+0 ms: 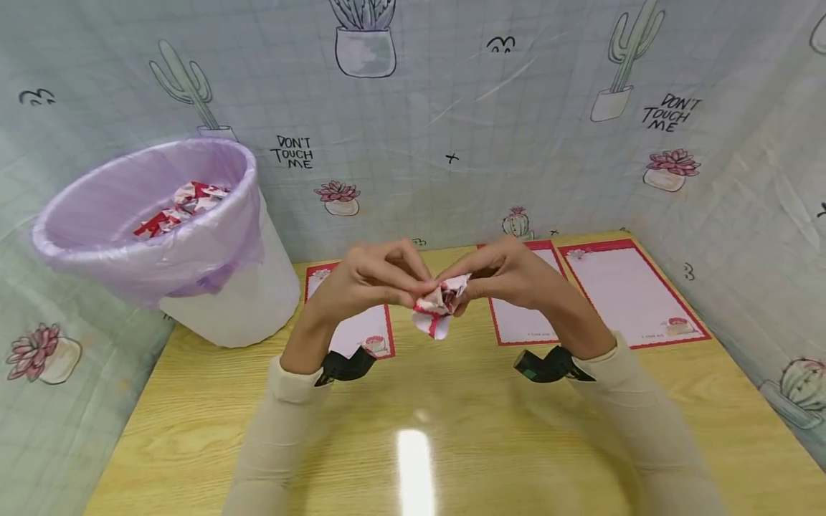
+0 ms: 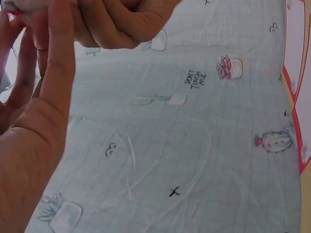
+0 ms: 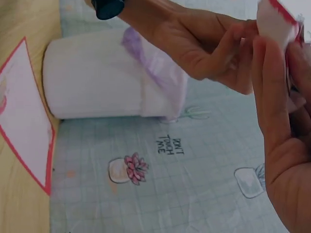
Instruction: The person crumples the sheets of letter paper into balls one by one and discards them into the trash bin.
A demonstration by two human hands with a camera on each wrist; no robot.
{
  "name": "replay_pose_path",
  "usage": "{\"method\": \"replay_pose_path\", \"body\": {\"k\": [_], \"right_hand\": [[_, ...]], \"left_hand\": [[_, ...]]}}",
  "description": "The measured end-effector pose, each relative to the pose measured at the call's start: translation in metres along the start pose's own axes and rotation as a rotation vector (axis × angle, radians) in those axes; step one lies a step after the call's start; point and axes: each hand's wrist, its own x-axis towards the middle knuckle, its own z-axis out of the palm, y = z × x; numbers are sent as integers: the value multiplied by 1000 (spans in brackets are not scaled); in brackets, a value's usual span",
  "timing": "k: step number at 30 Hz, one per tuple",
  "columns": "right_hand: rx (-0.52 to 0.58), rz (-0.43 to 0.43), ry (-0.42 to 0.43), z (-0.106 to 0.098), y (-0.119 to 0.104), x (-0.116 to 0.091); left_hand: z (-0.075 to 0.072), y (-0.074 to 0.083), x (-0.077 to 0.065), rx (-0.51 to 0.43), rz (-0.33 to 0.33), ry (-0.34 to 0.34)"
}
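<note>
A crumpled sheet of red-and-white paper [image 1: 439, 309] is held above the table between both hands. My left hand [image 1: 361, 276] pinches its left side with thumb and fingers. From the other side, my right hand [image 1: 513, 276] grips it with bent fingers and thumb. In the right wrist view, part of the paper [image 3: 276, 22] shows white with a red edge between the two hands. The left wrist view shows the left hand [image 2: 43, 102] close up, with most of the paper cut off at the top.
A white bin [image 1: 226, 315] with a purple liner [image 1: 155, 258] stands at the left, holding several crumpled red-and-white papers [image 1: 181, 208]. Flat red-bordered sheets lie on the wooden table: one left [image 1: 361, 330], one behind the right hand [image 1: 516, 322], one far right [image 1: 639, 294]. Patterned cloth [image 1: 413, 129] hangs behind.
</note>
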Motion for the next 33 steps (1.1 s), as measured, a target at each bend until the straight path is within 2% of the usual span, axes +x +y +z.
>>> {"method": "replay_pose_path", "body": {"k": [3, 5, 7, 10, 13, 18, 23, 26, 30, 33], "right_hand": [[12, 26, -83, 4, 3, 1], [0, 77, -58, 5, 3, 2], [11, 137, 18, 6, 2, 3], [23, 198, 153, 6, -1, 3], [-18, 185, 242, 5, -6, 4], [-140, 142, 369, 6, -14, 8], [-352, 152, 491, 13, -21, 10], [-483, 158, 573, 20, -22, 9], [-583, 105, 671, 29, -19, 6], [-635, 42, 697, 34, -17, 5]], "left_hand": [[4, 2, -1, -131, -115, -28], [7, 4, -1, -153, -167, -2], [10, 8, -1, -97, -202, 28], [13, 13, 1, 30, -219, 67], [18, 17, 3, 136, -198, 99], [28, 16, 5, 215, -126, 237], [37, 3, 7, 268, -38, 381], [40, -7, 7, 278, -7, 450], [43, -16, 10, 264, -8, 503], [44, -20, 14, 262, -39, 534]]}}
